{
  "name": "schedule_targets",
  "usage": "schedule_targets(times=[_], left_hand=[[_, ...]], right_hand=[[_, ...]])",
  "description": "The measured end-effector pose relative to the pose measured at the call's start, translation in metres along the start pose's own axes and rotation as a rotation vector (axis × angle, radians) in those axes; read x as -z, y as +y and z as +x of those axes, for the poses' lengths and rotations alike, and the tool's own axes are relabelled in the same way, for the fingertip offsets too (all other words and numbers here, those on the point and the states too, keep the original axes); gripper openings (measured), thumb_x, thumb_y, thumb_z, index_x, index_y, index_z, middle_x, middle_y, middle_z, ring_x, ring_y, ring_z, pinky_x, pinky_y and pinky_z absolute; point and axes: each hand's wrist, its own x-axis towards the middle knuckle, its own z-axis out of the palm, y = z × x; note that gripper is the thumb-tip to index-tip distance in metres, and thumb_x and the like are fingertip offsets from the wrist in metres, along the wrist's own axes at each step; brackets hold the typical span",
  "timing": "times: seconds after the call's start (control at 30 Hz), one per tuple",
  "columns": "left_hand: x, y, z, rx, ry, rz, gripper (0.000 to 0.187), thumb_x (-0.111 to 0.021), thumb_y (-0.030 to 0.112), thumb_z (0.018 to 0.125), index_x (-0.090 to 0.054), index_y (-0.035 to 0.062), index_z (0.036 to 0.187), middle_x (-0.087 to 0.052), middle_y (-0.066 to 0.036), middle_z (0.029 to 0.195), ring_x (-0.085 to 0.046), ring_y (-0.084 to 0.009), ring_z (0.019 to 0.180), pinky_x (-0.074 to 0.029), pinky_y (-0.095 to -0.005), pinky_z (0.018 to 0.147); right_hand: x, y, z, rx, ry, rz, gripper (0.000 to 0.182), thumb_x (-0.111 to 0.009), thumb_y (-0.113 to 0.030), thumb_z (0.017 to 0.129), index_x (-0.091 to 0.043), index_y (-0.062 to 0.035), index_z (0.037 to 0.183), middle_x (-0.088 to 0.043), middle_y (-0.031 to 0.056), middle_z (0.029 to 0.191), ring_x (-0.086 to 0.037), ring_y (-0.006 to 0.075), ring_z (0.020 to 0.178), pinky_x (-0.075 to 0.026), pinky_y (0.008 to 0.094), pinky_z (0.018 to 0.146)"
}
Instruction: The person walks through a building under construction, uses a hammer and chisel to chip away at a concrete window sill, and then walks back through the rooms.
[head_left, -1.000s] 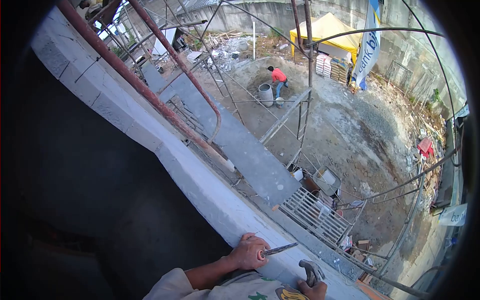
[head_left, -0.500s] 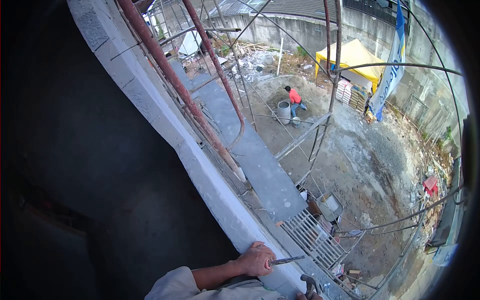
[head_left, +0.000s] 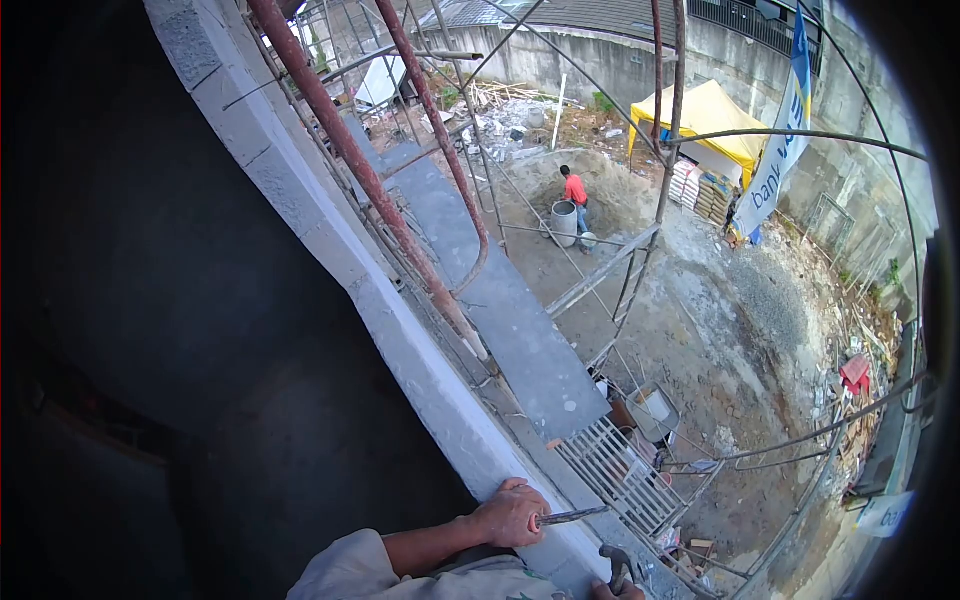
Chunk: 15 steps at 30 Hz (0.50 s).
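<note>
My left hand (head_left: 510, 513) is closed around a pointed metal chisel (head_left: 578, 516) and rests on top of the pale block wall (head_left: 440, 410). The chisel's tip points right, over the wall's outer side. At the bottom edge my right hand (head_left: 622, 592) grips a hammer (head_left: 617, 562), its dark head raised beside the wall. Most of that hand and the handle are cut off by the frame.
Scaffold poles (head_left: 370, 180) and a grey plank walkway (head_left: 500, 310) run along the wall's outer side, with a metal grate (head_left: 620, 475) at the near end. Far below, a person (head_left: 575, 192) stands by a concrete cylinder (head_left: 564, 222). Left of the wall is a dark drop.
Both hands stay nearly in place with the chisel and hammer. The person below has shifted slightly left and stands more upright. The banner has swung, showing more lettering.
</note>
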Motion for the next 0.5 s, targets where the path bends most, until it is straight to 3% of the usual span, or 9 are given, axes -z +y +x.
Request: schedule_targets(times=[0.43, 0.5], left_hand=[[0.001, 0.001, 0.001, -0.004, -0.017, -0.005, 0.022, -0.058, 0.025, 0.074, -0.064, 0.0070, 0.085, -0.064, -0.006, 0.096, -0.057, -0.0201, 0.104, -0.026, -0.0429, 0.106], [0.003, 0.002, 0.001, 0.006, -0.036, 0.005, 0.021, -0.059, 0.027, 0.074, -0.063, 0.0076, 0.082, -0.064, -0.005, 0.097, -0.056, -0.0191, 0.105, -0.026, -0.0430, 0.106]], right_hand=[[0.000, 0.004, 0.001, 0.007, 0.007, 0.028, 0.026, -0.068, -0.019, 0.083, -0.060, 0.0038, 0.073, -0.060, 0.0075, 0.060, -0.055, 0.0126, 0.052, -0.044, 0.0283, 0.049], [-0.001, 0.013, 0.005, 0.040, -0.013, 0.063, 0.019, -0.065, -0.014, 0.084, -0.063, 0.0044, 0.084, -0.058, 0.0050, 0.059, -0.052, 0.0104, 0.051, -0.042, 0.0268, 0.047]])
